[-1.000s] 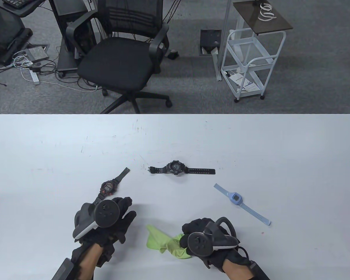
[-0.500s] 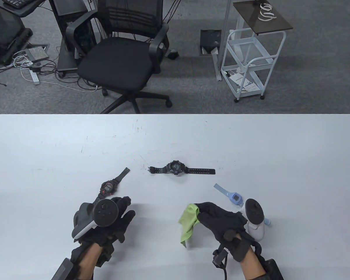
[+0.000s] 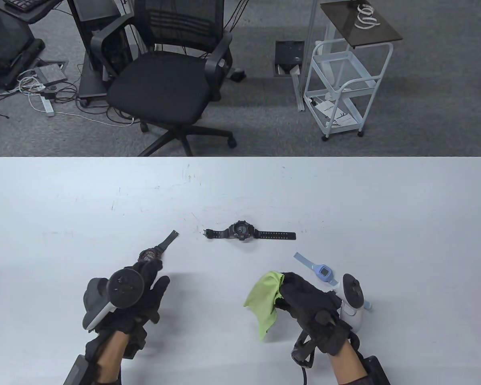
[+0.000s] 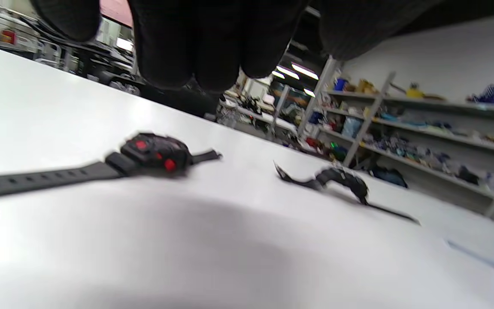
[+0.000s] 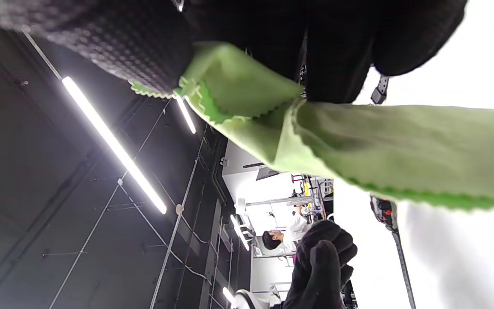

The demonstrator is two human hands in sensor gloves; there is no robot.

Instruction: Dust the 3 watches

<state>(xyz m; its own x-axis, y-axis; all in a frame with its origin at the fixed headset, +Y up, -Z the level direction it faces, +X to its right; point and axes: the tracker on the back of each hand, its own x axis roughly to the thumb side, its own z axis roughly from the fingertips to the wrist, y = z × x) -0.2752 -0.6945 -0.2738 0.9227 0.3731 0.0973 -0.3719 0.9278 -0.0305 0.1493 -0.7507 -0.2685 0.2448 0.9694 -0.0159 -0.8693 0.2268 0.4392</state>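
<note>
Fingertips (image 3: 282, 280) of the right hand (image 3: 308, 304) pinch a lime-green microfibre cloth (image 3: 262, 298), which hangs above the white table (image 3: 240, 188). Just right of it a pale-blue square-faced watch (image 3: 324, 273) lies diagonally. Left hand (image 3: 144, 292) hovers, fingers loosely extended, holding nothing, over a black-and-red digital watch (image 3: 151, 253) angled up-right. Beyond the cloth, a black chunky watch (image 3: 240, 231) lies crosswise, open tabletop behind.

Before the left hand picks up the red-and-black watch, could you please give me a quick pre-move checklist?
1. Thin green cloth in the right hand grip: ok.
2. Left hand free, fingers over the red-and-black digital watch: ok.
3. Fingers touching that watch: cannot tell.
4. Black rubber-strap watch lies apart: ok.
5. Pale blue square-faced watch visible beside the right hand: ok.
</note>
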